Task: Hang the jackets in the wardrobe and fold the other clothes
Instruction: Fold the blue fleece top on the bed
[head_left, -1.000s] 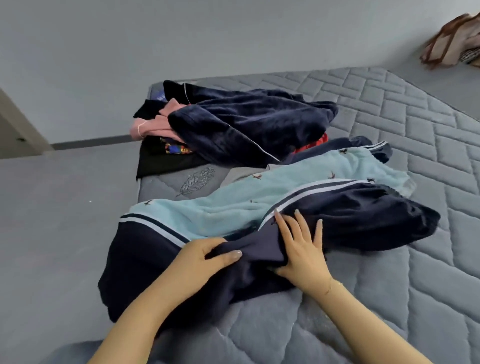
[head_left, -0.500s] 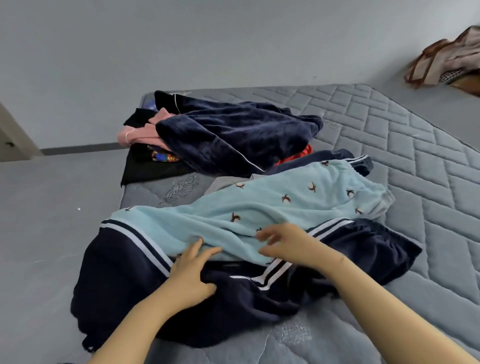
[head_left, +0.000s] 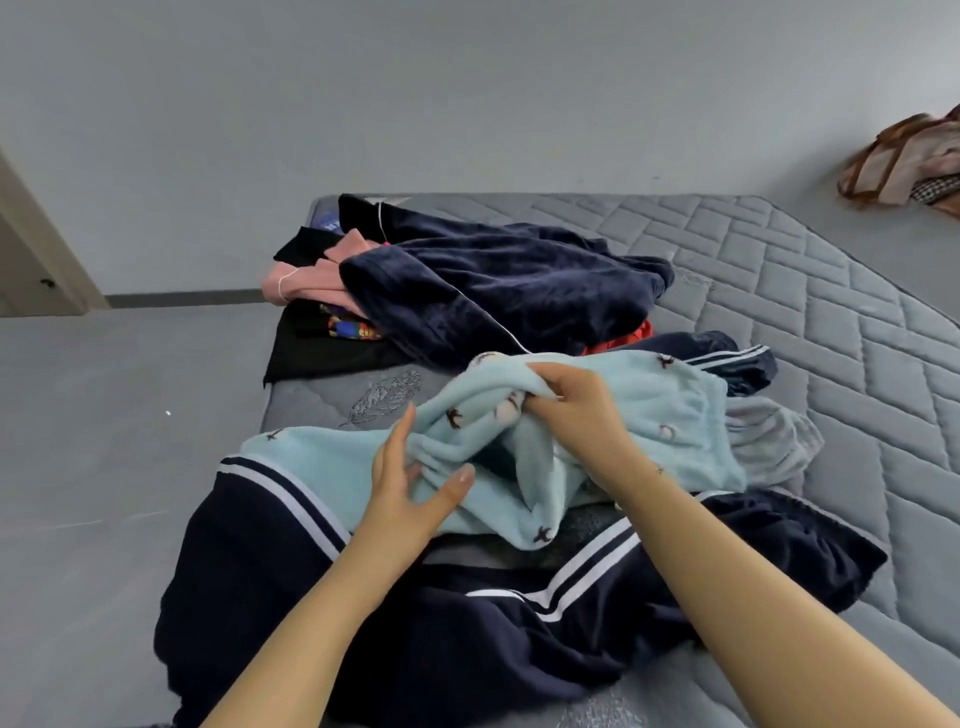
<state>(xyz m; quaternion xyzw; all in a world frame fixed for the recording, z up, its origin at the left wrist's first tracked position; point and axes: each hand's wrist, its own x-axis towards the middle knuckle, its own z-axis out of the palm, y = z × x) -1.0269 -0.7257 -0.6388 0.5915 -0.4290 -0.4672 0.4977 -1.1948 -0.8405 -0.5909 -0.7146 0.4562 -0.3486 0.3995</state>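
Right hand: fingers curled, pinching a bunched fold of the blue fleece, lifted slightly off the pile. Left hand: fingers straight and spread, thumb out, resting against the fleece's left part, gripping nothing. Fleece: pale, small dark prints, draped across the navy garment with white stripes, near edge of the mattress. Grey cloth just right of the fleece. Farther left: heap of clothes, topped by a navy velvet piece, over pink, black and red items. Far right, off the mattress: brown bag.
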